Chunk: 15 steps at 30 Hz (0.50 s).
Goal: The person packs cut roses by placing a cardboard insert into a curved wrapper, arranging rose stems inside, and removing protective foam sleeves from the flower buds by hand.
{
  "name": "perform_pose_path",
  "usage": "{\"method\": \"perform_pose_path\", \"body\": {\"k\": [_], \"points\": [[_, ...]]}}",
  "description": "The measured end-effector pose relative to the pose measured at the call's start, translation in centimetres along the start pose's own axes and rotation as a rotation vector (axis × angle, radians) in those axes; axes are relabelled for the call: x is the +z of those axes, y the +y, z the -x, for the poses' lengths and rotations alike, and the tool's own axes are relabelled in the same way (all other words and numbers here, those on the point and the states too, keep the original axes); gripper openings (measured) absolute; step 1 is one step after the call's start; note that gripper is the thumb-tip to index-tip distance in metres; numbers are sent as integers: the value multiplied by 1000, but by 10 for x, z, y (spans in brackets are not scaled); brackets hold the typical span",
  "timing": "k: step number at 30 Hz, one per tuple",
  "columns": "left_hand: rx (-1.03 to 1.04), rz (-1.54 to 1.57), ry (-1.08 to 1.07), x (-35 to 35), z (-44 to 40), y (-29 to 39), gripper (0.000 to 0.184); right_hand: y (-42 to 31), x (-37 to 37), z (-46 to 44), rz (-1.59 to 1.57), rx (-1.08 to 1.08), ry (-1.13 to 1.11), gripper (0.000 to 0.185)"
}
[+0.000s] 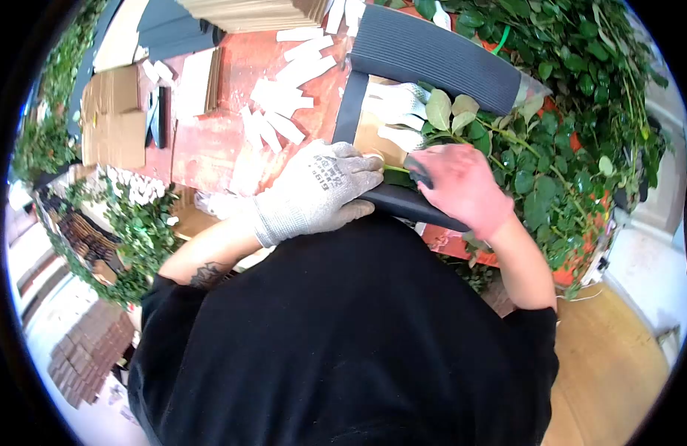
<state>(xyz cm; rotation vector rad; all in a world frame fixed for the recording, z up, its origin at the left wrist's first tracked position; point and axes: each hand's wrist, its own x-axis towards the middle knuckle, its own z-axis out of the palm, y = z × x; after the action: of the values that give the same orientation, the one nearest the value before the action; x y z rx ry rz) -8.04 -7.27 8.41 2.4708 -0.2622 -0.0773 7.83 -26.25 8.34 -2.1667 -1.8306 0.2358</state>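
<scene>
My left hand, in a grey-white knit glove, lies at the left end of a black corrugated wrap. Its fingers reach over the wrap's near edge, the thumb on the side toward me. My right hand, bare, curls round a dark stapler-like tool, mostly covered by the fingers. Between the two hands a bit of green stem shows. Several white netted flower heads rest on tan cardboard inside the wrap, their leaves pointing right. A ridged black panel stands behind them.
White paper strips are strewn on the red table. Cardboard stacks, a brown cardboard piece and a dark blue stapler-like tool lie to the left. Leafy stems crowd the right side; more greenery stands lower left.
</scene>
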Motion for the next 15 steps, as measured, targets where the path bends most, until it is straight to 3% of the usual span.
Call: {"method": "perform_pose_path", "body": {"k": [1,3,9,15], "points": [[-9,22,0,4,3,-1,46,-5,-18,-2,32,78,49,27],[-48,8,-26,-2,1,6,44,-2,-33,-3,16,376,-131,26],[-32,-33,-17,3,2,3,36,5,11,-5,276,187,-114,38],[-19,-32,-11,6,4,0,35,-7,-13,-24,49,210,-148,40]]}}
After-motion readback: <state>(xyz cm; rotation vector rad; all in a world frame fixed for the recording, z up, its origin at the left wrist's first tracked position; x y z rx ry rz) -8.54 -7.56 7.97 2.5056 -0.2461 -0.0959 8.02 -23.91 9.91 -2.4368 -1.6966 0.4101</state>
